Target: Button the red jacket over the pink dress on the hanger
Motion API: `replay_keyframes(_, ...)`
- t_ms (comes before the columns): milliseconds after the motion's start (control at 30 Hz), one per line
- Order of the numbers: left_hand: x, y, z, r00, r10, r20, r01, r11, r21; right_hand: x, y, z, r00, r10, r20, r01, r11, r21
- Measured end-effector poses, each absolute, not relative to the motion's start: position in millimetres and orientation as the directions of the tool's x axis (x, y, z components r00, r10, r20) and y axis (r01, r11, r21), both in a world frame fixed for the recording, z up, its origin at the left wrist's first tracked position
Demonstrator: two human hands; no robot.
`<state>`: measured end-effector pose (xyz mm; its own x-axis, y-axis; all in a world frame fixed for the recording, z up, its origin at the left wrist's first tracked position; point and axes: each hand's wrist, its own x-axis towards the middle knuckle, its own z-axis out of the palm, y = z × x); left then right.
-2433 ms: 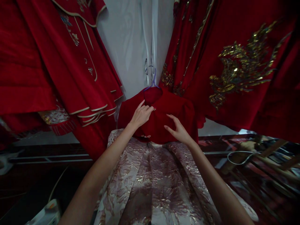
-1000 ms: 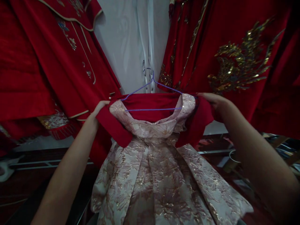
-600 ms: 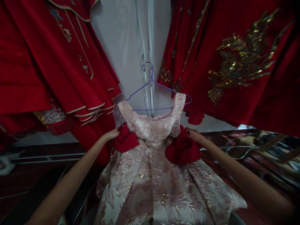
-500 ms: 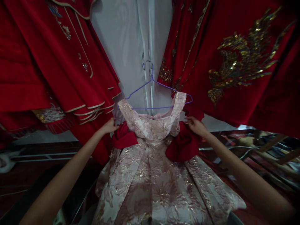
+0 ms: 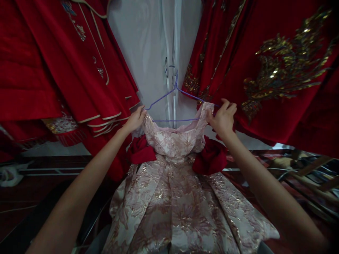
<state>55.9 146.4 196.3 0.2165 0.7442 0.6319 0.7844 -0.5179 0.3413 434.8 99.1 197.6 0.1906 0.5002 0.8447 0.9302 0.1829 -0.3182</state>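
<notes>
A pale pink and gold brocade dress (image 5: pixel 174 197) hangs on a thin purple hanger (image 5: pixel 169 93), its wide skirt spreading toward me. My left hand (image 5: pixel 136 120) is closed at the left shoulder strap, by the hanger's left end. On the other side my right hand (image 5: pixel 224 118) grips the right strap, thumb in front and fingers curled behind near the hanger's right tip. Below the straps sit two dark red fabric pieces, a left one (image 5: pixel 141 150) and a right one (image 5: pixel 210 157), at the dress's sides. Whether each hand also grips the hanger is partly hidden.
Red garments with pale piping (image 5: pixel 87 81) hang at the left. At the right hangs a red garment with a gold sequin motif (image 5: pixel 280 67). White doors (image 5: pixel 137 42) with handles stand behind the hanger. Wooden bars and clutter (image 5: pixel 312 173) lie low at the right.
Both hands have moved up from beside the red fabric pieces to the shoulder straps and closed there. The view has shifted slightly, with the dress still on its hanger.
</notes>
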Motion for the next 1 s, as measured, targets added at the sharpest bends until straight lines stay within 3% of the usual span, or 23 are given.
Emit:
replay_keyframes(167,44,141,201,0.208,0.737,0.643,0.786,-0.517,0.339,433,129,216,-0.085,0.571,0.816,0.917,0.364,-0.160)
replay_keyframes(367,43,132,206,0.159,0.729,0.666,0.799,-0.491,0.347,460,141,221,-0.189,0.649,0.737,0.802,0.535,-0.265)
replay_keyframes(500,42,128,204,0.140,0.717,0.683,0.804,-0.485,0.344,480,131,228,-0.247,0.694,0.677,0.778,0.558,-0.289)
replay_keyframes(800,20,112,176,0.022,0.732,0.681,0.936,-0.254,0.242,498,115,195,0.043,0.660,0.750,0.806,0.421,-0.417)
replay_keyframes(933,19,93,153,0.088,0.827,0.555,0.930,-0.268,0.252,505,102,152,0.216,0.795,0.567,0.711,0.270,-0.649)
replay_keyframes(1000,28,83,145,0.175,0.834,0.523,0.891,-0.360,0.276,505,92,133,0.130,0.869,0.477,0.628,0.300,-0.718)
